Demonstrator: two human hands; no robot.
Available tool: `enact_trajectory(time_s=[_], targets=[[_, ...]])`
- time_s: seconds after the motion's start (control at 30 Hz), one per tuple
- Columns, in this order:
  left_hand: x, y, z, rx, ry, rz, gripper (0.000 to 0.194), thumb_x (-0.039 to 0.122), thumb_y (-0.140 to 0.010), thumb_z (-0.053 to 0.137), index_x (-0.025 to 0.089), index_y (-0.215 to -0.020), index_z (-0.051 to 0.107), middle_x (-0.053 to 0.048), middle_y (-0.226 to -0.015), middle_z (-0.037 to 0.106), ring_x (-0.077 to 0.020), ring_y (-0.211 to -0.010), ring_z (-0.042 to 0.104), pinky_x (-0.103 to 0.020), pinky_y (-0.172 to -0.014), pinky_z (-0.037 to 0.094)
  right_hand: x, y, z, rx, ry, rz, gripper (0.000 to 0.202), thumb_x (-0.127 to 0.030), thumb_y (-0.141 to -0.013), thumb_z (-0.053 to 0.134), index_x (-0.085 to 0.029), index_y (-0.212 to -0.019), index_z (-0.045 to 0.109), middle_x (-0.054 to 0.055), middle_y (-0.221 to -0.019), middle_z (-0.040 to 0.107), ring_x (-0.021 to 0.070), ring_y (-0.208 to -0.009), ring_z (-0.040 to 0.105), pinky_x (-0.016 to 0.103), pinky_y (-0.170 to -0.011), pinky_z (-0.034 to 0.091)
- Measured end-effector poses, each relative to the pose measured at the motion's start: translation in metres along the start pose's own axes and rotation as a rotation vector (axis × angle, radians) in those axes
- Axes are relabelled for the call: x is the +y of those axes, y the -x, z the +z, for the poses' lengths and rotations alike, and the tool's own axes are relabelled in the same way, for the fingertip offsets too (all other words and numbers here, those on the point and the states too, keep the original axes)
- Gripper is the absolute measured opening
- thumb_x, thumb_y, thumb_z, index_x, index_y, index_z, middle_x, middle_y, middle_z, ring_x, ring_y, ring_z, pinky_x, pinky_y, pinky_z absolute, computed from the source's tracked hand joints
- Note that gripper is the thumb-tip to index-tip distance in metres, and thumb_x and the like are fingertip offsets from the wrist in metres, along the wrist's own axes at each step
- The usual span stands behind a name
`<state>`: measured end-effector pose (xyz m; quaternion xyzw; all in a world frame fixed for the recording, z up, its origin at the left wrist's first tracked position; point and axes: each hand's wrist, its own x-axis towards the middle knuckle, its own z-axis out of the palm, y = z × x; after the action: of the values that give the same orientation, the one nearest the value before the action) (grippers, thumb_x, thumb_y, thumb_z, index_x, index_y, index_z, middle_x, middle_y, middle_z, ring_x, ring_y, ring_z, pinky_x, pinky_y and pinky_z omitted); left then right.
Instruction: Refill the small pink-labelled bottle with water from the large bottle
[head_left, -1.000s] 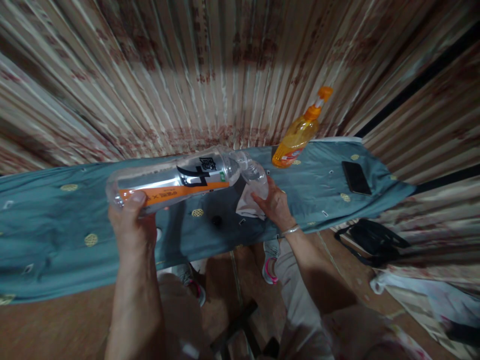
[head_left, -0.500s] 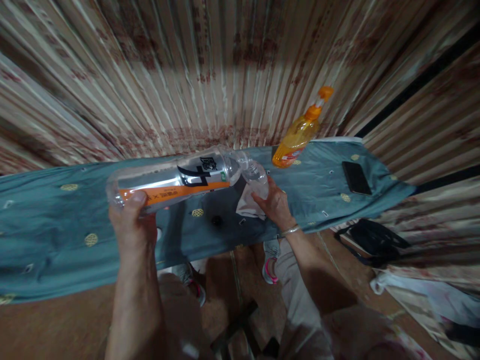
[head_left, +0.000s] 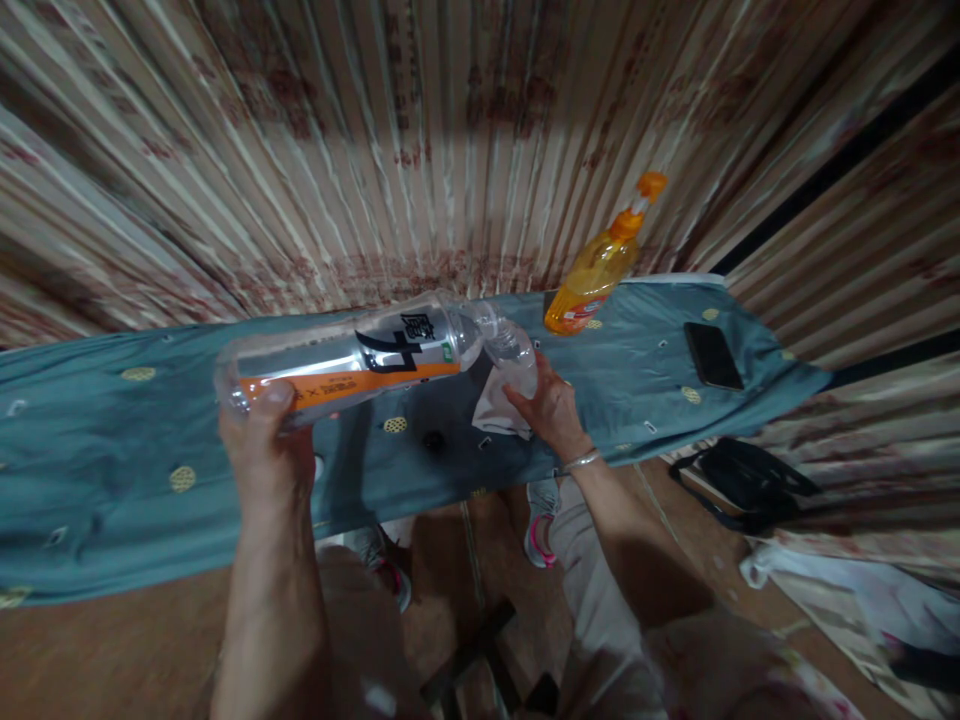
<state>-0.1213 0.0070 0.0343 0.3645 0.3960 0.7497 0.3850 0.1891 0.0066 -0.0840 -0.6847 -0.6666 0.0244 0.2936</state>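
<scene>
Two bottles (head_left: 397,350) (head_left: 592,285), two hands (head_left: 266,450) (head_left: 553,405), two shoes (head_left: 367,548) (head_left: 538,530) lol. Everything else I can make out is singles: one clear cup-looking thing (head_left: 517,355), one phone (head_left: 712,355), one cloth (head_left: 495,410), one bracelet (head_left: 582,460), one bag (head_left: 754,475).

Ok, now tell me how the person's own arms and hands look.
The left hand and right hand are gloveless, and no sleeve shows on the visible forearms. A thin, silver-coloured bangle is worn on the right; none shows on the left.
</scene>
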Motion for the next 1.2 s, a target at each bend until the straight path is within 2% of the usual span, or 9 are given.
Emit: enact_trajectory(time_s=[0.23,0.43,0.6,0.73,0.87,1.03,1.2], targets=[[-0.0006,-0.0005,0.0022,0.001,-0.006,0.008,0.049,0.035,-0.051,0.088,0.02,-0.094,0.071,-0.001,-0.081,0.069,-0.0148,-0.066,0.064,-0.024,-0.05,0.058,0.0004,-0.0001,0.0,0.021,-0.005,-0.013,0.067,-0.042,-0.093,0.075,-0.008,-0.147,0.056,0.024,-0.117,0.08,0.0369,-0.104,0.079,0.046,-0.089,0.064],[-0.0012,0.0,0.0029,-0.013,-0.01,0.013,0.052,0.037,-0.052,0.088,0.02,-0.1,0.073,-0.007,-0.103,0.078,-0.0138,-0.068,0.065,-0.022,-0.047,0.055,-0.0001,-0.0001,-0.0012,0.01,0.001,-0.017,0.065,-0.043,-0.093,0.076,-0.01,-0.146,0.057,0.023,-0.114,0.081,0.0375,-0.103,0.079,0.046,-0.087,0.065],[-0.0014,0.0003,0.0033,-0.004,-0.009,0.017,0.054,0.038,-0.051,0.091,0.02,-0.099,0.074,-0.006,-0.096,0.077,-0.0144,-0.067,0.065,-0.019,-0.043,0.049,-0.0022,-0.0006,-0.0033,-0.024,0.011,0.015,0.069,-0.043,-0.094,0.076,-0.009,-0.15,0.054,0.025,-0.118,0.079,0.0379,-0.106,0.078,0.048,-0.09,0.064],[-0.001,0.0004,0.0019,-0.002,-0.008,0.002,0.056,0.037,-0.051,0.09,0.02,-0.102,0.073,-0.008,-0.106,0.078,-0.0145,-0.069,0.066,-0.021,-0.047,0.053,-0.0035,-0.0012,-0.0039,-0.04,0.012,0.034,0.068,-0.046,-0.094,0.074,-0.008,-0.148,0.055,0.025,-0.118,0.078,0.0378,-0.106,0.077,0.049,-0.091,0.063],[-0.0007,0.0009,0.0016,-0.015,-0.011,0.011,0.056,0.038,-0.052,0.09,0.02,-0.103,0.073,-0.007,-0.107,0.078,-0.014,-0.068,0.066,-0.022,-0.049,0.054,-0.0025,-0.0011,-0.0036,-0.021,-0.037,0.025,0.069,-0.048,-0.094,0.07,-0.008,-0.148,0.055,0.024,-0.117,0.08,0.0366,-0.104,0.077,0.049,-0.09,0.063],[0.0007,0.0023,0.0043,-0.03,0.0,0.01,0.055,0.038,-0.054,0.091,0.021,-0.102,0.072,-0.005,-0.094,0.076,-0.0156,-0.069,0.066,-0.024,-0.052,0.056,-0.0012,-0.0004,-0.0029,0.004,-0.051,0.026,0.066,-0.048,-0.093,0.072,-0.012,-0.147,0.056,0.021,-0.117,0.081,0.0363,-0.105,0.078,0.046,-0.089,0.064],[0.0014,0.0032,0.0047,-0.023,-0.019,0.006,0.057,0.039,-0.053,0.091,0.021,-0.103,0.072,-0.007,-0.102,0.078,-0.015,-0.069,0.066,-0.021,-0.048,0.051,-0.0009,-0.0001,-0.002,0.024,-0.052,0.008,0.064,-0.049,-0.095,0.071,-0.01,-0.145,0.057,0.024,-0.114,0.08,0.0381,-0.103,0.078,0.049,-0.088,0.065]])
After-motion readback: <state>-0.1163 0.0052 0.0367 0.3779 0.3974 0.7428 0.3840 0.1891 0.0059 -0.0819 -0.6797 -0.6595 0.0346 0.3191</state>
